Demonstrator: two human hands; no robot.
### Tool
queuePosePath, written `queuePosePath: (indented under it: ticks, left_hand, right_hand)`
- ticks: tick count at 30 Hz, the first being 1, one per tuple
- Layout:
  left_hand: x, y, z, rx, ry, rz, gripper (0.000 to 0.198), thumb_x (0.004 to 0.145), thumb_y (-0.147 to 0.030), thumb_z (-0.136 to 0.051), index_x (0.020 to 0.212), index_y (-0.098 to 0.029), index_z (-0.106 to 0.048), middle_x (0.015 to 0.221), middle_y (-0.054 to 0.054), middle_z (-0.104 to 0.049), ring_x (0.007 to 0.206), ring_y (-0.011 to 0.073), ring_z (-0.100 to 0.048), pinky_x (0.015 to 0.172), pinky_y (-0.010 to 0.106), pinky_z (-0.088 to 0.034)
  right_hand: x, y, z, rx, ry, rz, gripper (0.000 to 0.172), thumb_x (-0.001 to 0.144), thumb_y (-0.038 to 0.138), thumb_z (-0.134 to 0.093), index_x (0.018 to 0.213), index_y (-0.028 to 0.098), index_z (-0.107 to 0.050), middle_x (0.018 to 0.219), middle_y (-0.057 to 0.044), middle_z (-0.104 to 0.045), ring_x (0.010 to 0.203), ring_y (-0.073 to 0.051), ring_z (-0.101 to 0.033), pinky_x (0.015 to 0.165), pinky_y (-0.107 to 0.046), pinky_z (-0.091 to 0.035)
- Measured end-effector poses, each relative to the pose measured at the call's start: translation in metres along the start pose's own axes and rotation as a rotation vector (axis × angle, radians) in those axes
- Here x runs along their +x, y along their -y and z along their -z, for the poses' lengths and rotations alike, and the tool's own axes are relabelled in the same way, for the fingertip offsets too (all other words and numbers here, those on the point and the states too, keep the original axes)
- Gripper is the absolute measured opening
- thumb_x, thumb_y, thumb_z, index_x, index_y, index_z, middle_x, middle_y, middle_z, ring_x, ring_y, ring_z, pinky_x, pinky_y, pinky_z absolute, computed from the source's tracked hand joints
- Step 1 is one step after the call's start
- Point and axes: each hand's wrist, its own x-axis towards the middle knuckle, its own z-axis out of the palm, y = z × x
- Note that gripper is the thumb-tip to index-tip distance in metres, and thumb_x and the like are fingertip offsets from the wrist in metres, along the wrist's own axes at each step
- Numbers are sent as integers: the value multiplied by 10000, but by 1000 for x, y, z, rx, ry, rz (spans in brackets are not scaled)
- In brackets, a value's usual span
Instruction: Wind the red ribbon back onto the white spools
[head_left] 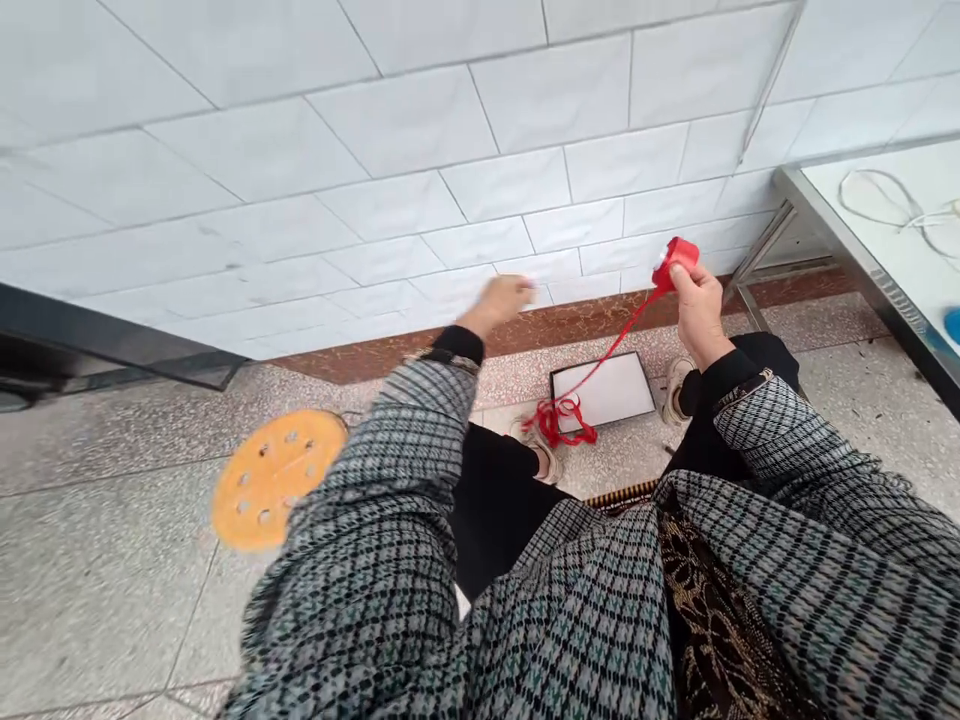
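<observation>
My right hand (697, 305) is raised in front of the wall and closed around a red ribbon spool (676, 257). A red ribbon (611, 350) runs from the spool down to a loose red heap (559, 420) on the floor. The heap lies at the left edge of a flat white board with a dark frame (611, 390). My left hand (501, 300) is held up to the left of the ribbon; it is blurred by motion and its fingers do not show clearly. Both arms wear checked grey sleeves.
An orange round disc with holes (274, 478) lies on the speckled floor at the left. A metal-edged table (885, 270) with a white cord (889, 200) stands at the right. A white tiled wall (375, 150) is straight ahead. My feet in shoes flank the white board.
</observation>
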Motion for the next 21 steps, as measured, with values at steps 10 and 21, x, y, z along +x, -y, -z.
queuePosePath:
  ticks: [10, 21]
  left_hand:
    - [-21, -38, -97, -1155, 198, 263, 417, 708, -546, -913, 896, -192, -800, 936, 58, -811, 975, 229, -755, 1002, 376, -553]
    - [-32, -21, -146, -928, -139, 278, 220, 768, -321, -863, 886, -193, -727, 889, 21, -743, 820, 152, -641, 843, 303, -524]
  right_hand:
    - [4, 7, -78, -285, 395, 216, 156, 790, 361, -693, 740, 222, -646, 689, 34, -502, 683, -145, -428, 696, -307, -406]
    - [-6, -33, -89, -150, 238, -299, 248, 717, 433, -727, 755, 197, -661, 699, 30, -644, 678, -132, -536, 699, -282, -468]
